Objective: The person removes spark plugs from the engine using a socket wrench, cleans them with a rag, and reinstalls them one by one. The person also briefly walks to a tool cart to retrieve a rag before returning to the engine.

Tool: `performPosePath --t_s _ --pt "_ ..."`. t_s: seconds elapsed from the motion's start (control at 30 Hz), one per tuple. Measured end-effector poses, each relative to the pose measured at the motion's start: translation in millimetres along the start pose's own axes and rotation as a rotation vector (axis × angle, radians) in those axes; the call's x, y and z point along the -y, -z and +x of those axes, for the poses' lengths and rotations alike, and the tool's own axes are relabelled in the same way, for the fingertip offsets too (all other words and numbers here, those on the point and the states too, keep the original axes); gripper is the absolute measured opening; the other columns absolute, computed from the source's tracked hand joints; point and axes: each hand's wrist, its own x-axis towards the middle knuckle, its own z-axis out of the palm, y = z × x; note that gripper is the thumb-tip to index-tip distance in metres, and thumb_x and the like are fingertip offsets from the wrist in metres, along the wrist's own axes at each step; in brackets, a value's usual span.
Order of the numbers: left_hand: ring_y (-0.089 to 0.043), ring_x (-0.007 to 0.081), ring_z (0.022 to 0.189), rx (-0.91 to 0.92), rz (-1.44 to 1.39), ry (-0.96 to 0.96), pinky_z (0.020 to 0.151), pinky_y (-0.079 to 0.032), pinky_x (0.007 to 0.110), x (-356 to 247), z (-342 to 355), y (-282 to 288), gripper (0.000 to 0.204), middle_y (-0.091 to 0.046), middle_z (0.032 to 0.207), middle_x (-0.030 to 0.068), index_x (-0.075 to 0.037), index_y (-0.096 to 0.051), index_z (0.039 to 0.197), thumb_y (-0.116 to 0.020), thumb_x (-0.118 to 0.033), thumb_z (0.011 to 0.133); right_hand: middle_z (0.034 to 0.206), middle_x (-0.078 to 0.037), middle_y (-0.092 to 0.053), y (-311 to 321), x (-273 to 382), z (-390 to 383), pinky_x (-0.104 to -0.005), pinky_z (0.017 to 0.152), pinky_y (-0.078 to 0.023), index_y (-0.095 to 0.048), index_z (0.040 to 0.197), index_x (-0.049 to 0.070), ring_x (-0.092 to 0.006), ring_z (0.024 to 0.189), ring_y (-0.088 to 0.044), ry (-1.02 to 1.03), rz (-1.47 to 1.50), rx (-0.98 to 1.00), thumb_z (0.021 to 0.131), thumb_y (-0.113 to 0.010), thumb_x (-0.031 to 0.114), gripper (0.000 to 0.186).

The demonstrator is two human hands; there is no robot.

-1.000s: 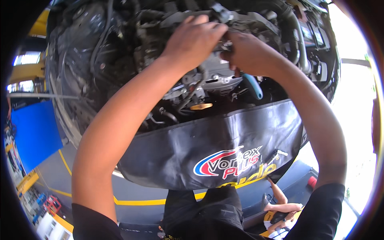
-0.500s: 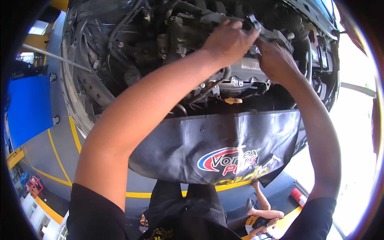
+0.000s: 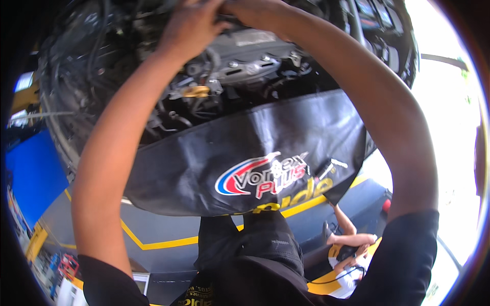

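High in the view, my left hand [image 3: 193,26] reaches into a car's engine bay [image 3: 247,38], its fingers curled around something I cannot make out. Beside it my right hand [image 3: 256,13] is closed, fingertips meeting the left hand's; whatever it grips is hidden at the top edge. Below my hands are a metal bracket with bolts [image 3: 247,69], hoses and a yellow plastic handle [image 3: 198,91]. A black protective cover [image 3: 263,127] with printed logos drapes over the car's front edge, under my forearms.
A blue panel [image 3: 33,178] stands at left, with tools and red equipment [image 3: 67,266] at lower left. Yellow lines mark the grey floor [image 3: 168,240]. At lower right another person [image 3: 349,245] sits low near a red object [image 3: 386,205]. Bright daylight fills the right side.
The view has shifted, with my hands now higher and farther left in it, partly cut off. The blue-handled tool seen under my right hand a second ago is out of sight.
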Motion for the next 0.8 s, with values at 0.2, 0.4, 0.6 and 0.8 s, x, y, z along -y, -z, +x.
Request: performPosePath --t_s 0.2,0.4,0.6,0.8 --pt "-0.064 0.0374 0.097 0.078 0.052 0.123 0.090 -0.048 0.047 -1 7 2 0.036 -0.067 0.094 0.0169 -0.007 -0.070 0.109 -0.081 -0.011 0.076 0.097 -0.014 -0.072 12 -13 -24 -0.0443 0.080 -0.057 -0.067 0.115 0.015 -0.0344 0.092 -0.071 0.086 0.136 -0.148 0.089 -0.065 0.015 0.026" --pt "-0.063 0.0209 0.090 0.083 0.229 -0.163 0.087 -0.043 0.038 9 5 -3 0.031 -0.068 0.084 -0.0006 -0.015 -0.067 0.102 -0.076 -0.040 0.086 0.091 -0.012 -0.069 80 -30 -113 -0.0468 0.074 -0.053 -0.061 0.113 0.009 -0.0317 0.083 -0.068 0.320 0.136 -0.058 0.095 -0.064 0.028 0.026" --pt "-0.061 0.0247 0.088 0.131 0.184 -0.303 0.086 -0.044 0.040 10 6 3 0.029 -0.063 0.079 0.0036 -0.016 -0.065 0.116 -0.072 -0.028 0.090 0.094 -0.010 -0.063 32 51 -322 -0.0428 0.080 -0.050 -0.058 0.100 0.008 -0.0305 0.092 -0.063 -0.477 0.447 0.410 0.088 -0.075 0.024 0.026" --pt "-0.065 0.0279 0.093 0.314 0.318 -0.161 0.089 -0.044 0.043 2 10 16 0.028 -0.068 0.085 0.0088 -0.014 -0.065 0.113 -0.066 -0.035 0.094 0.103 -0.009 -0.056 -15 85 -380 -0.0447 0.092 -0.045 -0.058 0.100 0.009 -0.0325 0.102 -0.055 -0.580 0.190 0.176 0.078 -0.073 0.009 0.026"
